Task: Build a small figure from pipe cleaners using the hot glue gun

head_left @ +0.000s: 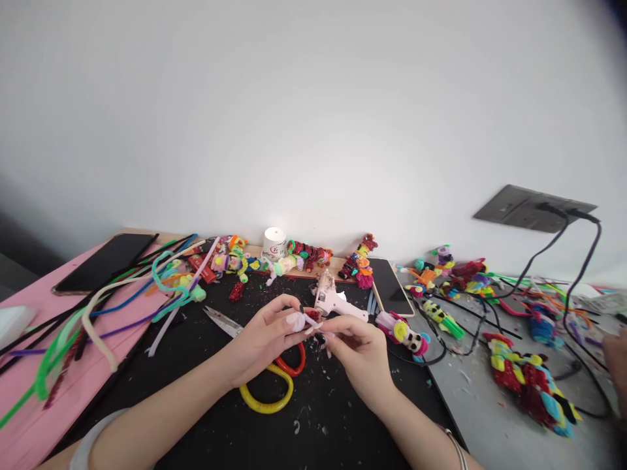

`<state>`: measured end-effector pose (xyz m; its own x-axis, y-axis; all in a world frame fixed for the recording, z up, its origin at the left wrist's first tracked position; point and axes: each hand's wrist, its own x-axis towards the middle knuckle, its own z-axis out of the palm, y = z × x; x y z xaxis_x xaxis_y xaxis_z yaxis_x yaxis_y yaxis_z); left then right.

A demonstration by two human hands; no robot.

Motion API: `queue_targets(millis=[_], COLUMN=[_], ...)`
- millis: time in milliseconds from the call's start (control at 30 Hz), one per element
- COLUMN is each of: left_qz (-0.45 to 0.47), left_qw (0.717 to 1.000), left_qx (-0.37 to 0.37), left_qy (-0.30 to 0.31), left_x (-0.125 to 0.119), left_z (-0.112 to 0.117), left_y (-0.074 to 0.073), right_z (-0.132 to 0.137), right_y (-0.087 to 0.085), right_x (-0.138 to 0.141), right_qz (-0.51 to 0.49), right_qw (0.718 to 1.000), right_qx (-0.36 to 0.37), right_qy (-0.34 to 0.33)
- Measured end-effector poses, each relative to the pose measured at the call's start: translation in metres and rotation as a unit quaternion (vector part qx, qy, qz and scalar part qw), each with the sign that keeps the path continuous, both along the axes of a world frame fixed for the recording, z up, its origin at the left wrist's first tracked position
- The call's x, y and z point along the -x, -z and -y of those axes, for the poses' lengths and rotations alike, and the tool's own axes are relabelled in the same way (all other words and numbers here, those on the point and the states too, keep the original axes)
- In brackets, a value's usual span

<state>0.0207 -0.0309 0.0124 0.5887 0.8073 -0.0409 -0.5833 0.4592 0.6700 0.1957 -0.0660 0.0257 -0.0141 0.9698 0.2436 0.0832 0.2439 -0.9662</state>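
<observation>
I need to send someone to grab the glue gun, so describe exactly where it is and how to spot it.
On the black mat, just beyond the left hand and right hand, lies the glue gun. It is pale pink and pistol-shaped, unlike the fuzzy, many-coloured pipe-cleaner figures around it.

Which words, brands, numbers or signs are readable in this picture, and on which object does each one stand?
No text can be read with certainty.
White cup by the wall: a red round logo with small print below it, too blurred to read.
Red packet among the pipe cleaners: markings too small to read.
Glue gun, phones and wall socket plate: no lettering visible.
</observation>
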Motion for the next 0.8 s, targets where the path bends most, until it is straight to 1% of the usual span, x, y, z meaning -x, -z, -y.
queue_targets(millis=[100, 267, 400, 500, 567, 633, 700, 733, 767, 800], left_qz=[-0.003, -0.012, -0.029, -0.044, -0.04, -0.026, -0.014, -0.01, -0.009, -0.007], left_qw=[1.0, 0.999, 0.995, 0.988, 0.987, 0.99, 0.995, 0.997, 0.998, 0.998], left_qx=[-0.005, 0.0, 0.002, 0.007, 0.009, 0.013, 0.028, 0.036, 0.045, 0.053], left_qy=[0.012, 0.047, 0.098, 0.144, 0.156, 0.136, 0.09, 0.065, 0.042, 0.022], left_x=[0.0, 0.002, 0.004, 0.005, 0.004, 0.004, 0.004, 0.005, 0.005, 0.006], left_z=[0.0, 0.0, 0.003, 0.004, 0.004, 0.002, -0.002, -0.004, -0.006, -0.009], left_y=[0.001, 0.003, 0.002, 0.0, -0.001, 0.0, 0.001, 0.002, 0.002, 0.002], right_z=[0.0, -0.001, -0.004, -0.006, -0.008, -0.011, -0.016, -0.02, -0.024, -0.027], right_y=[0.0, -0.003, -0.002, 0.001, 0.001, 0.001, 0.0, 0.001, 0.002, 0.004], right_x=[-0.001, -0.001, -0.004, -0.005, -0.006, -0.008, -0.012, -0.015, -0.018, -0.021], right_qz=[-0.014, -0.066, -0.077, -0.07, -0.062, -0.057, -0.037, -0.009, 0.043, 0.114], right_qw=[1.0, 0.998, 0.997, 0.997, 0.997, 0.997, 0.999, 0.999, 0.997, 0.987], right_qx=[0.005, 0.007, 0.014, 0.037, 0.051, 0.049, 0.028, 0.013, -0.007, -0.032], right_qy=[-0.002, 0.001, 0.0, -0.001, -0.003, 0.003, 0.025, 0.043, 0.07, 0.11])
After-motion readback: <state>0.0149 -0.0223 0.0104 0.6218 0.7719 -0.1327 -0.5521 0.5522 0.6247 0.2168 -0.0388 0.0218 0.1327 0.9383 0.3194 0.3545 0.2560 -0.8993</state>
